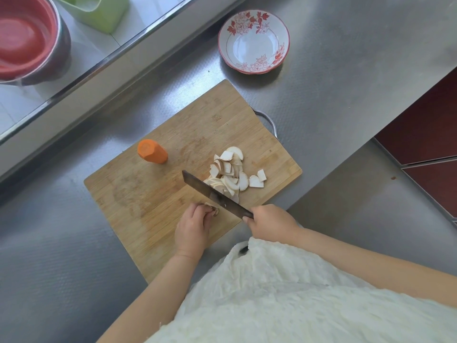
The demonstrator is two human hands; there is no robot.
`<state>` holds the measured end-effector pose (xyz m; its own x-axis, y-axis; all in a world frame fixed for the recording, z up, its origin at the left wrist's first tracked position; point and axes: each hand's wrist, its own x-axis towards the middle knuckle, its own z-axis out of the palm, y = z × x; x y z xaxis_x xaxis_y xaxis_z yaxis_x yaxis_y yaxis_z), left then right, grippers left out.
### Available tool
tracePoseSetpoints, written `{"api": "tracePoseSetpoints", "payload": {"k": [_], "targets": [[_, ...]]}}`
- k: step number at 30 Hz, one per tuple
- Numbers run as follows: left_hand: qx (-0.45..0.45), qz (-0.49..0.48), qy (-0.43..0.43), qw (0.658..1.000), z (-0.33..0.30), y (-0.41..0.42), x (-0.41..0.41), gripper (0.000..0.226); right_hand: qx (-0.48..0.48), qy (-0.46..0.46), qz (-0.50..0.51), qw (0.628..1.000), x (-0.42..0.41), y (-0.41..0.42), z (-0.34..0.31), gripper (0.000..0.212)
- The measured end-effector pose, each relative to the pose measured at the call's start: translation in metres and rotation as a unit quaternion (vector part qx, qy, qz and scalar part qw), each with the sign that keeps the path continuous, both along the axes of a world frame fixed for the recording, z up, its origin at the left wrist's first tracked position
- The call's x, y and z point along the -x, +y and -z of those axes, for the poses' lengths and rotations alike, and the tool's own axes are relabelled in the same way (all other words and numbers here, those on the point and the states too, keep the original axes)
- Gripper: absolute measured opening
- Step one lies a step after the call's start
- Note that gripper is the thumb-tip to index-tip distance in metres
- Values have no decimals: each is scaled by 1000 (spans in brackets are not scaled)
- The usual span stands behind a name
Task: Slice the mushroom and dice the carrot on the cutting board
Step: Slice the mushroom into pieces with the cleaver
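Bamboo is what I am seeing under everything that matters: the cutting board [158, 194] is lying at an angle on the steel counter [333, 95], its metal handle [267, 122] pointing toward the far right. I am watching the left hand [194, 229] curling its fingers over a small remaining piece of mushroom [214, 211] near the board's near edge, pinning it down; only a sliver of that piece is showing past the fingertips. The right hand [269, 222] is wrapping fully around the handle of the knife [212, 194], whose dark blade is running diagonally across the board, just beside the pinned piece. Beyond the blade, the pile of mushroom slices [232, 173] is sitting on the right half of the board, pale with brown edges, some overlapping, the nearest ones touching the blade. The carrot [152, 151], a short orange stub, is lying uncut on the board's far left corner, well apart from the slices. A white bowl with red flowers [253, 42] is resting on the counter beyond the board. A red basin [27, 38] and a green container [101, 11] are sitting on the ledge at far left.
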<state>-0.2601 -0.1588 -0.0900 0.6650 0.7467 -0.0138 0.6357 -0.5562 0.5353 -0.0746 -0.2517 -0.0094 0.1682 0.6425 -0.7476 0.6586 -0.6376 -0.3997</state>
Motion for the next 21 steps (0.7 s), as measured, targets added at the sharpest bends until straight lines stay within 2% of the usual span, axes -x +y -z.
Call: {"api": "tracePoseSetpoints", "payload": {"k": [6, 18, 21], "targets": [[-28, -10, 21, 999, 4, -1, 2, 31, -14, -41, -88, 995, 4, -5, -12, 29], [-35, -9, 10, 999, 1, -1, 0, 31, 22, -54, -113, 992, 13, 2, -8, 10], [-25, -7, 15, 1000, 1, -1, 1, 33, 32, -52, -103, 993, 14, 3, -2, 21]]}}
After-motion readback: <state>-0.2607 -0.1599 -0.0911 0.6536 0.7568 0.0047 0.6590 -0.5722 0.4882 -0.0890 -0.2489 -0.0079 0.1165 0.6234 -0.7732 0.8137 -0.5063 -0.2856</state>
